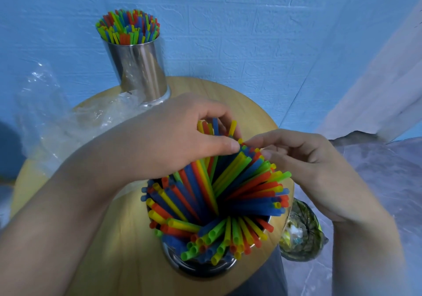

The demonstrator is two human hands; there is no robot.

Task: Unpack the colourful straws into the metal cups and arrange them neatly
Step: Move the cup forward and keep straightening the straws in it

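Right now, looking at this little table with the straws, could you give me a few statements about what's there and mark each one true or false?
1. Two metal cups hold straws: the far cup and the near cup. True.
2. The straws in the near cup stand in a tight, even bundle. False: they fan outward in all directions, while the straws in the far cup are the tidy ones.
3. Both hands are at the tips of the near cup's straws. True: the left hand and right hand pinch at them from either side.
4. The clear plastic wrapping lies to the right of the table. False: it lies on the left.
5. The table is round and wooden. True.
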